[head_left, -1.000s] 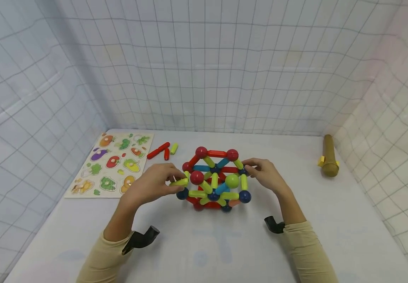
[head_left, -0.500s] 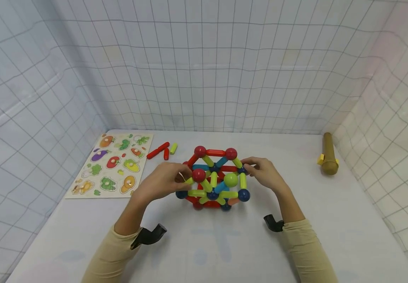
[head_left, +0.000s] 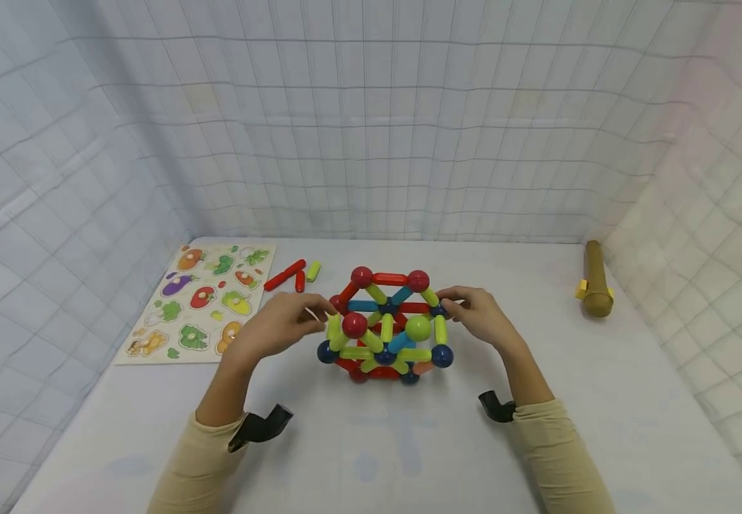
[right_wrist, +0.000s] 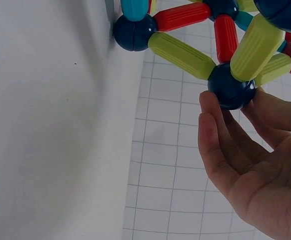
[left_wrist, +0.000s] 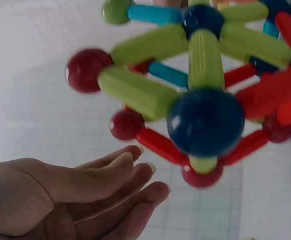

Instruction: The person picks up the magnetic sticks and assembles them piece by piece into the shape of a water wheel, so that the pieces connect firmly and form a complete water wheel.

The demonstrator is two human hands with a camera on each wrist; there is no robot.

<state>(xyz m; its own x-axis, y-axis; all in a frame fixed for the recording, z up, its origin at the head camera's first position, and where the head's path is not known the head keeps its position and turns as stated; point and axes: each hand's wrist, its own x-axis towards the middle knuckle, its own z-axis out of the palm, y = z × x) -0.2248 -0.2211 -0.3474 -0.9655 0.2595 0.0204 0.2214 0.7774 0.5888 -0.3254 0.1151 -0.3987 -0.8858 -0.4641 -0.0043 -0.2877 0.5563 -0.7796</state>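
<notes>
A structure of coloured sticks and balls (head_left: 385, 355) stands on the white table between my hands. My left hand (head_left: 281, 325) is just left of it, holding nothing. In the left wrist view its fingers are relaxed and apart from the structure; there a light green stick (left_wrist: 138, 92) joins a dark blue ball (left_wrist: 205, 122) to a red ball (left_wrist: 88, 70). On the other side, my right hand (head_left: 483, 314) pinches a dark blue ball (right_wrist: 230, 87) at the structure's right corner, between thumb and fingertips. Several sticks meet at that ball.
Behind my left hand lie red sticks (head_left: 284, 275) and a loose green stick (head_left: 313, 270). A vegetable puzzle board (head_left: 142, 314) is at the left. Toward the back right lies a brownish-gold cylinder (head_left: 596, 278) with yellow side pieces. Gridded white sheeting (head_left: 371, 143) encloses the table.
My left hand brought a light green stick to the structure's left side, let go of it there and drew back to the left. The right hand has kept its hold.
</notes>
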